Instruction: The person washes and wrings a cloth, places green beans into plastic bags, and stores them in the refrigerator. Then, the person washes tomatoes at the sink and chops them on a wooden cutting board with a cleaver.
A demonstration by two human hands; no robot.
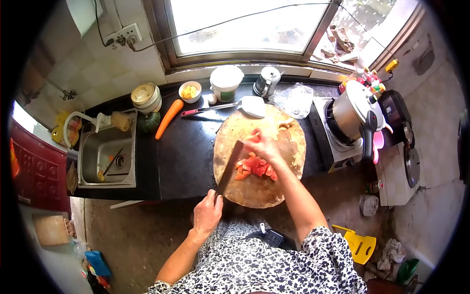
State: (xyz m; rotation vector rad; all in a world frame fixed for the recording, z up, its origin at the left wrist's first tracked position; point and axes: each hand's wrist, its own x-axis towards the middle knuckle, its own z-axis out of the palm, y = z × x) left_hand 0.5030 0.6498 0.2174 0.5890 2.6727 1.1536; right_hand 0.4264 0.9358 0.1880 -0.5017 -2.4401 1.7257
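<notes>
My left hand (pixel 208 213) is closed around the handle of a kitchen knife (pixel 229 169). The long blade slants up and away over the left part of a round wooden chopping board (pixel 289 171). Above the middle of the board, my right hand (pixel 263 148) is closed on a red piece of tomato (pixel 255 135), its fingers close to the blade's far end. Cut tomato pieces (pixel 257 165) lie heaped just below that hand. A spatula (pixel 252 106) rests with its white blade at the board's far edge.
Left of the board lie a carrot (pixel 169 119) and a dark green squash (pixel 148 122), beside the sink (pixel 107 181). Along the back stand stacked bowls (pixel 146 96), a small bowl (pixel 190 91) and a white bucket (pixel 226 83). A pressure cooker (pixel 351 111) sits on the stove at right.
</notes>
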